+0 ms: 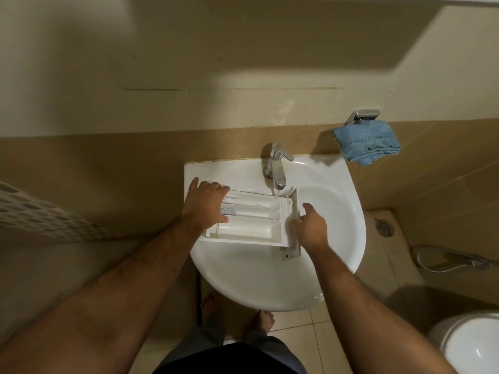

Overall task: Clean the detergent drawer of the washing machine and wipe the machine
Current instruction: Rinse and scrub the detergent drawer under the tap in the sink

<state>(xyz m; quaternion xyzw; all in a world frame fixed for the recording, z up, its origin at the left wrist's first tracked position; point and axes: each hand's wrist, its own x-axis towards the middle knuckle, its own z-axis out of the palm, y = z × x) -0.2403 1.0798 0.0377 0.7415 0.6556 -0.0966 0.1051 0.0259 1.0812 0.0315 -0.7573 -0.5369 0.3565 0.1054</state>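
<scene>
The detergent drawer (pixel 251 221) is held level over the sink (pixel 270 279), its far corner under the running faucet (pixel 276 168). The left hand (pixel 206 202) grips the rear end, fingers curled over the wall. The right hand (pixel 310 228) holds the front panel, thumb raised. Judged light, rigid moulded plastic, slippery when wet; thin dividers look breakable. Best hold: both ends, as now. A blue cloth (pixel 367 143) hangs on the wall nearby.

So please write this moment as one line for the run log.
step: rinse | drawer: over sink, under tap, water running | left hand: grips back end | right hand: holds front panel | cloth: on holder
</scene>
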